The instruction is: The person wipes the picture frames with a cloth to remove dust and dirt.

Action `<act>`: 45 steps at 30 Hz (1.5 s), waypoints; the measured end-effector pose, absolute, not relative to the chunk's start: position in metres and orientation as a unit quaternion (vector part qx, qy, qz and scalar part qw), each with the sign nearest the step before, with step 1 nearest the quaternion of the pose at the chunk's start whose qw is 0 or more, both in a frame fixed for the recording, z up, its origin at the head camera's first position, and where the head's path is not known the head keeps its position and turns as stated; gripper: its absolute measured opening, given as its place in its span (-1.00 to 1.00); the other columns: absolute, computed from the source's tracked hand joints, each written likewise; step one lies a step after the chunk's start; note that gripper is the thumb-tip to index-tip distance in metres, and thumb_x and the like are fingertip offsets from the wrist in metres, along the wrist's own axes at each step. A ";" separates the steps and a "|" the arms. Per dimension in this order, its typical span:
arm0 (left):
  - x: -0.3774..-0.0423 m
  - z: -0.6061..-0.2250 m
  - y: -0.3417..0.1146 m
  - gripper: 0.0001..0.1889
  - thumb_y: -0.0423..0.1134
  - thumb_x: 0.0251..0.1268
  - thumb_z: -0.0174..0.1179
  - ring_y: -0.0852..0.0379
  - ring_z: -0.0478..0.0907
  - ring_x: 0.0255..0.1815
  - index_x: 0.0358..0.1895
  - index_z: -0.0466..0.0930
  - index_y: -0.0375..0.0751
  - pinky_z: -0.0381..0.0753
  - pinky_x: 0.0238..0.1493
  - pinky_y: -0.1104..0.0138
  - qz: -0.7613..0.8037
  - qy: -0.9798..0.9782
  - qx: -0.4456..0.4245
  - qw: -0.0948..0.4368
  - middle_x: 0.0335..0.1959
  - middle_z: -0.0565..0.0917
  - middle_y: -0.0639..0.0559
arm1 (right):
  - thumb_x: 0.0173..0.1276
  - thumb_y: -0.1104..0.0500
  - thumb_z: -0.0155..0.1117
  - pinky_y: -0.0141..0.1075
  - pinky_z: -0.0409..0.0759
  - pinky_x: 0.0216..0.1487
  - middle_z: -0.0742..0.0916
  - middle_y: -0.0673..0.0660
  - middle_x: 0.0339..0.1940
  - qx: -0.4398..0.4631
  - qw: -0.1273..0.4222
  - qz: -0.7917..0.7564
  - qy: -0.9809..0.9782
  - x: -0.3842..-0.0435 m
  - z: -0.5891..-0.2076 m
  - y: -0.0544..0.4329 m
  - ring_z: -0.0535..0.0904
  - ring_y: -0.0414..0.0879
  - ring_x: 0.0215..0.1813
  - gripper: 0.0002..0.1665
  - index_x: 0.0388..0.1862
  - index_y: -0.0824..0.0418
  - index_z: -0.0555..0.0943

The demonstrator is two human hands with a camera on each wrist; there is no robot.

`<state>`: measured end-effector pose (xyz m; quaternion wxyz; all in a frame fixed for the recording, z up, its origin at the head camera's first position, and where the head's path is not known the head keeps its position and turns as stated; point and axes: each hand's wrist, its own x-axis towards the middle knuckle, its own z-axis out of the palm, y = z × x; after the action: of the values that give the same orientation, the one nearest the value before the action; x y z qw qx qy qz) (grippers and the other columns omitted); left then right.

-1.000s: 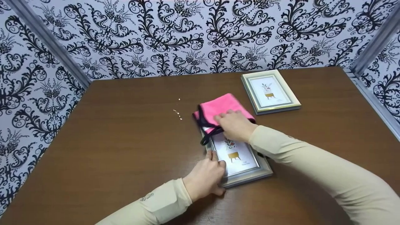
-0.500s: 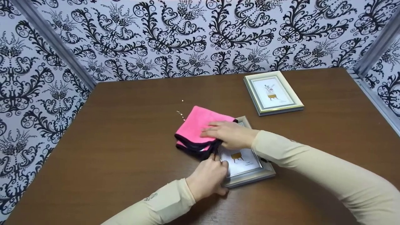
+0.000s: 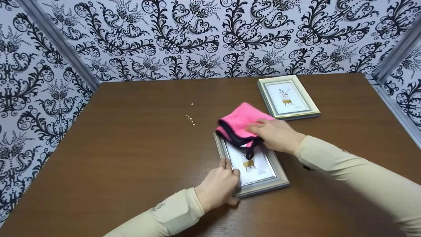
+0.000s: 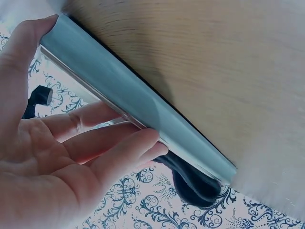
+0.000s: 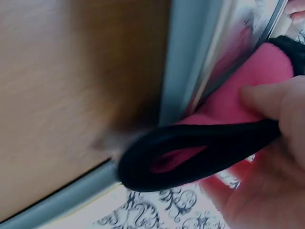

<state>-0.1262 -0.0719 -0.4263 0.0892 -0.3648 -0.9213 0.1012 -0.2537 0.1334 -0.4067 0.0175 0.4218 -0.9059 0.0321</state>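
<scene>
Pink cloth (image 3: 241,120), gripped by right hand (image 3: 279,134), covered most of near frame's (image 3: 258,176) far end; left hand (image 3: 218,186) gripped near-left edge; slack there could have let frame skid on surface (image 3: 141,148); black loop (image 3: 250,154) could have snagged frame.

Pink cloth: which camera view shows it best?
Head view: most of the pink cloth shows, partly under the right hand. Right wrist view: close but cropped, dark edging foremost. Left wrist view: only a dark piece, apparently edging.
</scene>
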 end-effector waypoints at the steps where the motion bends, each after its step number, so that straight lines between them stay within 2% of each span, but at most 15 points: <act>1: -0.126 -0.426 -0.072 -0.35 0.30 -0.27 0.45 -0.26 0.60 -0.02 -0.36 0.54 -0.24 0.68 -0.33 0.25 0.102 -0.921 -0.365 0.088 -0.12 0.63 -0.43 | 0.08 0.44 0.29 0.08 0.55 0.02 0.59 0.18 0.22 0.402 0.019 0.022 -0.915 -0.252 -0.406 0.134 0.50 0.20 0.21 -0.29 0.28 0.20 0.50; 4: -0.127 -0.425 -0.073 -0.34 0.31 -0.27 0.44 -0.25 0.60 -0.03 -0.35 0.55 -0.24 0.68 -0.30 0.26 0.109 -0.920 -0.368 0.085 -0.14 0.64 -0.39 | 0.12 0.38 0.28 0.09 0.60 -0.13 0.64 0.27 0.11 0.362 0.025 -0.012 -0.932 -0.245 -0.405 0.129 0.56 0.25 0.08 -0.41 0.21 0.30 0.54; 7: -0.127 -0.426 -0.073 -0.33 0.32 -0.26 0.44 -0.25 0.59 -0.03 -0.32 0.57 -0.25 0.68 -0.28 0.27 0.112 -0.919 -0.370 0.081 -0.13 0.64 -0.39 | 0.11 0.31 0.33 0.04 0.62 -0.27 0.69 0.32 -0.19 0.339 0.009 -0.008 -0.941 -0.239 -0.402 0.112 0.61 0.24 -0.18 -0.60 -0.03 0.43 0.59; 10: -0.129 -0.426 -0.073 -0.33 0.32 -0.26 0.44 -0.28 0.57 0.01 -0.31 0.57 -0.24 0.66 -0.17 0.24 0.114 -0.917 -0.374 0.077 -0.12 0.63 -0.39 | 0.06 0.35 0.32 -0.05 0.61 -0.41 0.62 0.24 -0.45 0.322 -0.030 0.027 -0.946 -0.236 -0.396 0.090 0.57 0.14 -0.40 -0.78 -0.29 0.42 0.58; 13: -0.129 -0.426 -0.073 -0.36 0.32 -0.27 0.45 -0.28 0.57 0.01 -0.34 0.55 -0.19 0.61 -0.04 0.22 0.116 -0.914 -0.379 0.083 -0.16 0.64 -0.36 | 0.04 0.41 0.28 -0.11 0.62 -0.37 0.61 0.19 -0.49 0.334 -0.058 0.059 -0.939 -0.235 -0.393 0.073 0.57 0.09 -0.41 -0.84 -0.34 0.36 0.56; 15: -0.130 -0.426 -0.073 -0.38 0.31 -0.29 0.46 -0.21 0.59 -0.04 -0.37 0.54 -0.17 0.61 -0.04 0.23 0.113 -0.913 -0.382 0.089 -0.23 0.65 -0.27 | 0.06 0.44 0.25 -0.11 0.61 -0.23 0.65 0.19 -0.41 0.374 -0.069 0.087 -0.921 -0.234 -0.394 0.066 0.60 0.09 -0.33 -0.79 -0.27 0.34 0.57; 17: -0.130 -0.426 -0.072 -0.38 0.30 -0.31 0.47 -0.16 0.59 -0.07 -0.37 0.54 -0.15 0.60 -0.02 0.24 0.112 -0.911 -0.385 0.094 -0.27 0.65 -0.21 | 0.14 0.42 0.23 -0.07 0.57 -0.01 0.69 0.25 -0.21 0.422 -0.073 0.110 -0.897 -0.232 -0.395 0.062 0.63 0.14 -0.13 -0.70 -0.10 0.37 0.58; 20: -0.130 -0.425 -0.071 -0.38 0.29 -0.32 0.48 -0.12 0.58 -0.09 -0.35 0.55 -0.16 0.62 -0.07 0.26 0.108 -0.912 -0.385 0.094 -0.28 0.63 -0.17 | 0.24 0.42 0.15 -0.06 0.36 0.28 0.63 0.30 0.12 0.470 -0.091 0.146 -0.866 -0.232 -0.397 0.063 0.52 0.18 0.19 -0.53 0.17 0.39 0.52; 22: -0.129 -0.425 -0.071 -0.40 0.28 -0.32 0.49 -0.07 0.59 -0.13 -0.36 0.55 -0.14 0.61 -0.07 0.28 0.103 -0.912 -0.386 0.092 -0.31 0.63 -0.11 | 0.28 0.41 0.11 -0.04 0.24 0.36 0.54 0.31 0.25 0.485 -0.097 0.149 -0.856 -0.233 -0.398 0.068 0.40 0.20 0.31 -0.46 0.28 0.39 0.45; 27: -0.128 -0.426 -0.072 -0.47 0.20 -0.32 0.52 0.08 0.56 -0.33 -0.41 0.50 -0.08 0.61 -0.25 0.33 0.069 -0.917 -0.385 0.074 -0.49 0.55 0.07 | 0.18 0.47 0.14 -0.02 0.19 0.39 0.52 0.25 0.30 0.506 -0.092 0.121 -0.849 -0.239 -0.400 0.084 0.34 0.19 0.36 -0.36 0.30 0.36 0.44; 31: -0.129 -0.426 -0.070 -0.41 0.20 -0.33 0.53 -0.05 0.61 -0.23 -0.35 0.53 -0.17 0.66 -0.25 0.28 0.072 -0.922 -0.375 0.068 -0.36 0.65 -0.10 | 0.09 0.48 0.23 0.00 0.23 0.36 0.53 0.17 0.30 0.498 -0.055 0.087 -0.861 -0.244 -0.404 0.097 0.35 0.15 0.36 -0.31 0.29 0.28 0.48; 35: -0.129 -0.425 -0.068 -0.39 0.22 -0.34 0.52 -0.26 0.60 -0.06 -0.37 0.53 -0.20 0.68 -0.25 0.27 0.081 -0.921 -0.373 0.075 -0.17 0.63 -0.41 | 0.07 0.44 0.29 0.05 0.28 0.32 0.52 0.17 0.31 0.476 -0.016 0.059 -0.878 -0.248 -0.405 0.112 0.37 0.16 0.34 -0.28 0.30 0.24 0.48; 38: -0.129 -0.424 -0.069 -0.42 0.21 -0.34 0.52 -0.29 0.60 -0.06 -0.44 0.49 -0.16 0.68 -0.32 0.27 0.077 -0.922 -0.372 0.075 -0.21 0.64 -0.42 | 0.08 0.43 0.28 0.07 0.33 0.27 0.51 0.18 0.31 0.434 -0.002 0.054 -0.900 -0.252 -0.406 0.123 0.38 0.16 0.34 -0.29 0.30 0.22 0.49; 41: -0.129 -0.424 -0.070 -0.42 0.21 -0.33 0.52 -0.28 0.60 -0.09 -0.46 0.48 -0.17 0.68 -0.34 0.27 0.076 -0.922 -0.372 0.074 -0.27 0.65 -0.36 | 0.19 0.39 0.22 0.10 0.42 0.19 0.53 0.22 0.28 0.383 -0.001 0.080 -0.920 -0.255 -0.407 0.132 0.41 0.19 0.31 -0.37 0.29 0.22 0.49; 45: -0.129 -0.424 -0.069 -0.40 0.22 -0.31 0.51 -0.31 0.60 -0.07 -0.43 0.49 -0.20 0.68 -0.32 0.25 0.076 -0.923 -0.370 0.070 -0.24 0.66 -0.39 | 0.27 0.37 0.14 0.12 0.47 0.11 0.62 0.29 0.15 0.334 -0.019 0.178 -0.925 -0.262 -0.408 0.138 0.52 0.24 0.17 -0.46 0.27 0.25 0.50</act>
<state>-0.1288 -0.0695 -0.4241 0.0699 -0.3703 -0.9231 0.0764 -0.2618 0.1382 -0.4081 -0.0191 0.3344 -0.9252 0.1781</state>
